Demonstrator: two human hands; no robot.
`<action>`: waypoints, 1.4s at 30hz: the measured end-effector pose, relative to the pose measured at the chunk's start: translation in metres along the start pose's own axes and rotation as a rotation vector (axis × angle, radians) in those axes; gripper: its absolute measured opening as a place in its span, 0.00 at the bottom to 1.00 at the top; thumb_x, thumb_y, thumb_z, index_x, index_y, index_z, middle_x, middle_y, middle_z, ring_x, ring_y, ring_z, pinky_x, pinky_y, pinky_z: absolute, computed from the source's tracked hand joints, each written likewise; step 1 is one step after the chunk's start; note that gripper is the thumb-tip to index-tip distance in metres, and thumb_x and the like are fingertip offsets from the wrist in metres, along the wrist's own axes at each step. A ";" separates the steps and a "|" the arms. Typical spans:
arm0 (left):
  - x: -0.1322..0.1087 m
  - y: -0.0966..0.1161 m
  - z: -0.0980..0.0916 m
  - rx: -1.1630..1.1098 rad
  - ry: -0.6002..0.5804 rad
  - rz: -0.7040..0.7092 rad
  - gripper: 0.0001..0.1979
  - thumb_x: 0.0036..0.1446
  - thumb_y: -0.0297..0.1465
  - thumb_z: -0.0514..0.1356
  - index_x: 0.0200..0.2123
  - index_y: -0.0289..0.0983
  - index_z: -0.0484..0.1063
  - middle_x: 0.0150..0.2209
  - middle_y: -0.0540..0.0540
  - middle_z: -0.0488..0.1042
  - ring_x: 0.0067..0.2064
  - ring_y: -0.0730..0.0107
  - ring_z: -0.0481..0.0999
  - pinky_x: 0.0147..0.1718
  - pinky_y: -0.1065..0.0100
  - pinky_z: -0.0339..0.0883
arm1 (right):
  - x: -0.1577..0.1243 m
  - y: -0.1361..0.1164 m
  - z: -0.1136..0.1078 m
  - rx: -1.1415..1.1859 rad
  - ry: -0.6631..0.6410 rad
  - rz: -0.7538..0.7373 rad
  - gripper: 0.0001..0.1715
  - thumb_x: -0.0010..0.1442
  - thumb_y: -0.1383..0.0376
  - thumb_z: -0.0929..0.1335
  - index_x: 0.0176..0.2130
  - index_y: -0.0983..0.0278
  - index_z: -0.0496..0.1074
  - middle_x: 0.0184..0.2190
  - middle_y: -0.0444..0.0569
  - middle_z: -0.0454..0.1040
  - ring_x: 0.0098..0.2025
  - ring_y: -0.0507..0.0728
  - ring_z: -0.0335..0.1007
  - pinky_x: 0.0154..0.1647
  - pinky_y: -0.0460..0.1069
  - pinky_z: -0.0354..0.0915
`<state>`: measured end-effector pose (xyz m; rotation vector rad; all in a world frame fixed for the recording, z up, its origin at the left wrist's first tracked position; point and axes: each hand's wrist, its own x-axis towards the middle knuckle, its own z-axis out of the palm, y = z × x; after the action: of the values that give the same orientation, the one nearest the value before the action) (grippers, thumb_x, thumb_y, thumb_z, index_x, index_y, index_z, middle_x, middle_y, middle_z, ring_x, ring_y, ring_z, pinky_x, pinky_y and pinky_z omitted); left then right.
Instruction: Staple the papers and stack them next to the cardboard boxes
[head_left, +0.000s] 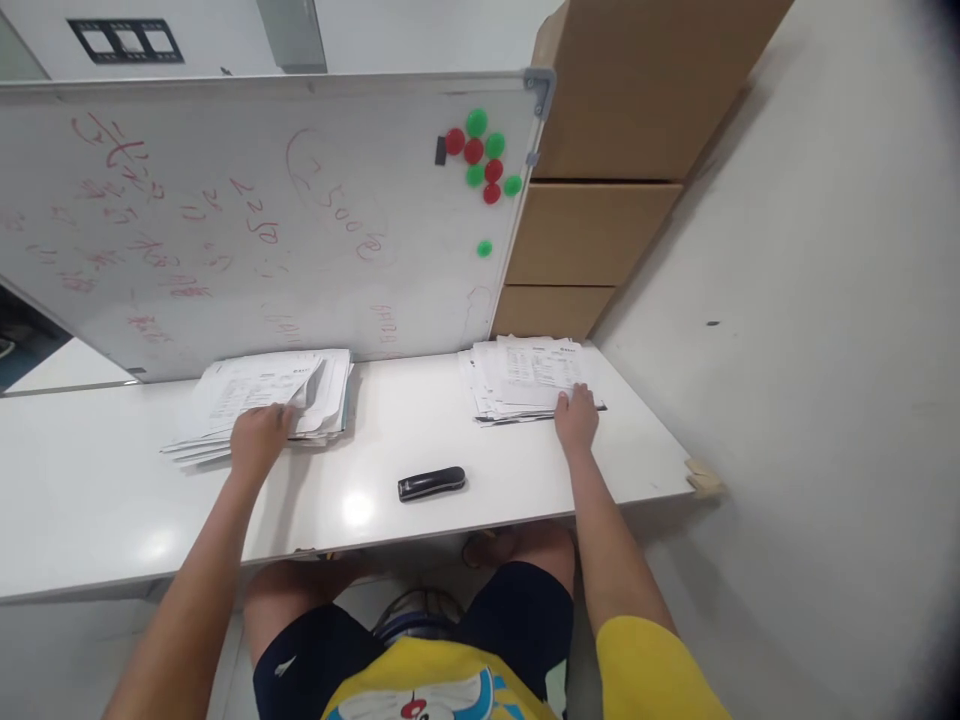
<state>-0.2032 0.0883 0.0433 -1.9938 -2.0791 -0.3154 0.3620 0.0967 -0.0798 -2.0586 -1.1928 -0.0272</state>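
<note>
Paper in two piles on the white table (112,500). We log the left paper stack (247,392) lying loosely fanned at the foot of the whiteboard (225,220), and the right paper stack (525,378) near the table's far right corner, just beside the cardboard boxes (600,230). The left hand (259,440) rests on the near side of the left paper stack, fingertips at a top sheet whose corner curls upward; we cannot tell whether the fingers pinch that sheet or only press on it. The right hand (576,418) lies on the near edge of the right paper stack, fingers loosely spread, clamped on nothing. Between the two forearms, apart from both stacks, we note a black stapler (431,483) lying flat near the table's front edge. Red and green magnets (480,155) cluster at the whiteboard's upper right corner; faded red writing covers the board
</note>
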 end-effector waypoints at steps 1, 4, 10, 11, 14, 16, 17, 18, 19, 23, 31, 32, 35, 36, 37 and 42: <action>0.003 -0.002 -0.002 0.004 -0.004 -0.020 0.26 0.62 0.45 0.43 0.39 0.34 0.74 0.34 0.36 0.75 0.42 0.51 0.72 0.41 0.59 0.61 | 0.001 0.000 0.000 0.004 0.002 0.001 0.33 0.63 0.59 0.55 0.60 0.76 0.61 0.62 0.68 0.59 0.65 0.69 0.51 0.61 0.65 0.52; 0.009 -0.001 -0.006 -0.002 -0.013 -0.016 0.22 0.58 0.44 0.47 0.41 0.35 0.74 0.37 0.37 0.74 0.43 0.50 0.72 0.39 0.60 0.62 | 0.002 -0.001 0.002 0.019 0.014 0.007 0.33 0.62 0.60 0.55 0.60 0.76 0.61 0.62 0.67 0.60 0.65 0.68 0.51 0.61 0.64 0.52; 0.014 0.012 -0.008 0.001 -0.089 -0.098 0.23 0.51 0.43 0.53 0.45 0.34 0.70 0.45 0.33 0.69 0.49 0.43 0.67 0.42 0.55 0.62 | 0.003 0.000 0.004 0.033 0.021 0.013 0.33 0.62 0.60 0.55 0.59 0.76 0.63 0.62 0.66 0.60 0.65 0.67 0.52 0.62 0.63 0.52; 0.017 0.013 -0.009 -0.021 -0.116 -0.132 0.23 0.51 0.43 0.53 0.45 0.35 0.70 0.46 0.32 0.68 0.50 0.43 0.66 0.42 0.55 0.62 | 0.003 0.000 0.004 0.033 0.021 0.010 0.33 0.63 0.59 0.54 0.59 0.76 0.63 0.62 0.66 0.60 0.65 0.67 0.52 0.62 0.63 0.52; 0.026 0.012 -0.011 -0.085 -0.183 -0.198 0.23 0.53 0.45 0.51 0.45 0.36 0.70 0.47 0.32 0.68 0.50 0.42 0.65 0.43 0.52 0.61 | 0.003 0.002 0.005 0.031 0.023 0.001 0.33 0.63 0.59 0.54 0.59 0.76 0.63 0.62 0.67 0.61 0.65 0.67 0.53 0.62 0.63 0.52; 0.030 0.011 -0.010 -0.090 -0.192 -0.207 0.24 0.55 0.46 0.49 0.45 0.36 0.70 0.46 0.31 0.68 0.50 0.41 0.65 0.43 0.50 0.61 | 0.003 0.002 0.005 0.030 0.023 -0.002 0.33 0.63 0.58 0.54 0.59 0.76 0.63 0.61 0.67 0.61 0.65 0.67 0.53 0.62 0.63 0.52; 0.031 0.012 -0.009 -0.075 -0.180 -0.204 0.25 0.56 0.47 0.48 0.46 0.35 0.70 0.45 0.31 0.68 0.50 0.40 0.65 0.43 0.49 0.60 | 0.003 0.002 0.005 0.030 0.022 -0.003 0.33 0.63 0.58 0.54 0.59 0.76 0.63 0.61 0.67 0.61 0.65 0.67 0.53 0.62 0.63 0.52; 0.032 0.013 -0.007 -0.051 -0.154 -0.195 0.27 0.56 0.48 0.48 0.46 0.35 0.70 0.45 0.30 0.68 0.50 0.39 0.65 0.44 0.49 0.60 | 0.003 0.002 0.005 0.030 0.021 -0.003 0.34 0.63 0.58 0.53 0.59 0.77 0.63 0.61 0.67 0.61 0.65 0.67 0.53 0.62 0.63 0.52; 0.031 0.015 -0.004 -0.025 -0.116 -0.180 0.28 0.55 0.49 0.49 0.47 0.34 0.70 0.44 0.30 0.67 0.50 0.39 0.65 0.44 0.49 0.59 | 0.003 0.002 0.005 0.029 0.019 -0.003 0.34 0.63 0.58 0.53 0.59 0.77 0.63 0.61 0.67 0.61 0.65 0.67 0.53 0.62 0.63 0.51; 0.028 0.028 0.011 0.004 0.061 -0.133 0.30 0.52 0.51 0.52 0.44 0.30 0.70 0.41 0.30 0.67 0.50 0.42 0.65 0.45 0.55 0.59 | 0.003 0.002 0.005 0.027 0.015 0.002 0.35 0.63 0.57 0.53 0.59 0.78 0.63 0.62 0.68 0.61 0.65 0.67 0.53 0.62 0.62 0.51; 0.036 0.036 0.020 -0.045 0.065 -0.224 0.28 0.53 0.50 0.52 0.42 0.31 0.69 0.43 0.30 0.67 0.46 0.44 0.66 0.43 0.55 0.59 | 0.005 0.000 0.005 0.013 0.025 0.008 0.33 0.63 0.58 0.54 0.59 0.76 0.63 0.61 0.68 0.62 0.64 0.68 0.54 0.61 0.63 0.53; 0.038 0.034 0.020 -0.063 0.061 -0.228 0.27 0.53 0.49 0.52 0.43 0.32 0.69 0.43 0.30 0.67 0.47 0.43 0.66 0.44 0.54 0.59 | 0.005 0.000 0.005 0.012 0.025 0.010 0.33 0.64 0.58 0.54 0.59 0.76 0.63 0.61 0.67 0.61 0.64 0.68 0.54 0.61 0.63 0.53; 0.043 0.026 0.021 -0.148 0.045 -0.240 0.23 0.55 0.46 0.52 0.43 0.34 0.68 0.44 0.32 0.68 0.50 0.42 0.64 0.47 0.52 0.58 | 0.006 0.001 0.005 0.007 0.019 0.012 0.33 0.64 0.58 0.54 0.59 0.75 0.63 0.61 0.67 0.61 0.64 0.67 0.54 0.61 0.63 0.52; 0.044 0.023 0.022 -0.175 0.041 -0.243 0.22 0.55 0.46 0.52 0.43 0.34 0.69 0.45 0.32 0.68 0.51 0.42 0.63 0.47 0.52 0.58 | 0.006 0.001 0.005 0.006 0.016 0.013 0.33 0.64 0.58 0.54 0.59 0.75 0.63 0.61 0.67 0.61 0.64 0.67 0.53 0.61 0.63 0.52; 0.044 0.022 0.023 -0.195 0.040 -0.245 0.22 0.55 0.46 0.52 0.43 0.35 0.69 0.45 0.33 0.68 0.51 0.42 0.63 0.47 0.51 0.58 | 0.006 0.001 0.004 0.005 0.012 0.012 0.33 0.64 0.59 0.54 0.59 0.76 0.62 0.62 0.67 0.61 0.64 0.67 0.53 0.61 0.63 0.52; 0.038 0.029 0.022 -0.149 0.084 -0.212 0.25 0.53 0.48 0.54 0.44 0.34 0.69 0.45 0.31 0.68 0.50 0.42 0.63 0.45 0.52 0.58 | 0.005 0.000 0.003 0.016 0.002 0.014 0.33 0.63 0.60 0.54 0.59 0.77 0.62 0.62 0.68 0.60 0.65 0.67 0.53 0.62 0.63 0.52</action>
<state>-0.1758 0.1329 0.0342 -1.8036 -2.2765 -0.5994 0.3644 0.1017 -0.0801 -2.0527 -1.1737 -0.0135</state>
